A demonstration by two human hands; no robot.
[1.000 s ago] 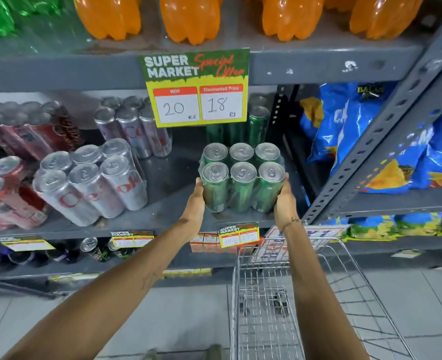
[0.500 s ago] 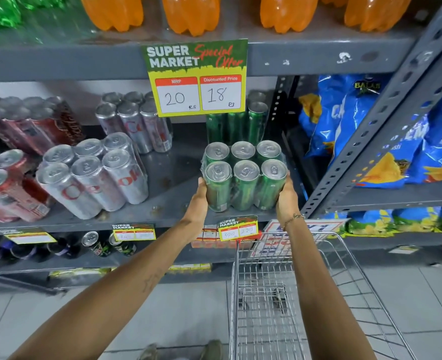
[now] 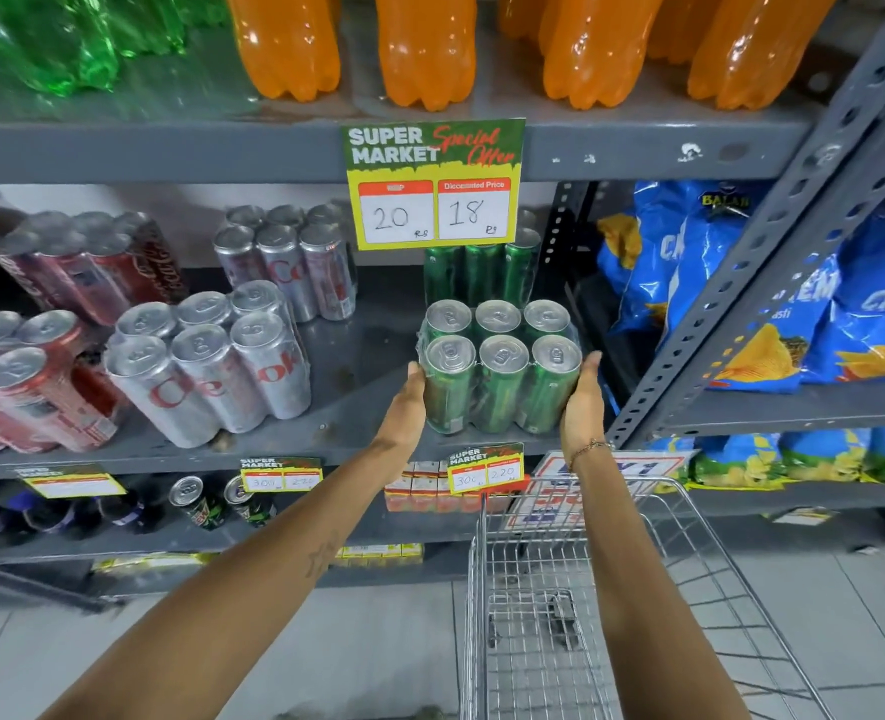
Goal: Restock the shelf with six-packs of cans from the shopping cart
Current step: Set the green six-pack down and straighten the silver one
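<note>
Nearly shelved: green six-pack (image 3: 500,374) at the shelf (image 3: 357,402) front edge.
Left hand (image 3: 404,407) and right hand (image 3: 580,402) grip its sides, palms flat; shrink-wrap may slip, or pack tip off edge.

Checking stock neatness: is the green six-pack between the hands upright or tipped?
Upright. The shrink-wrapped green six-pack of cans shows all six lids facing up, its base on the grey metal shelf.

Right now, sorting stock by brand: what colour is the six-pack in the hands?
Green, with silver tops; the head view shows it.
</note>
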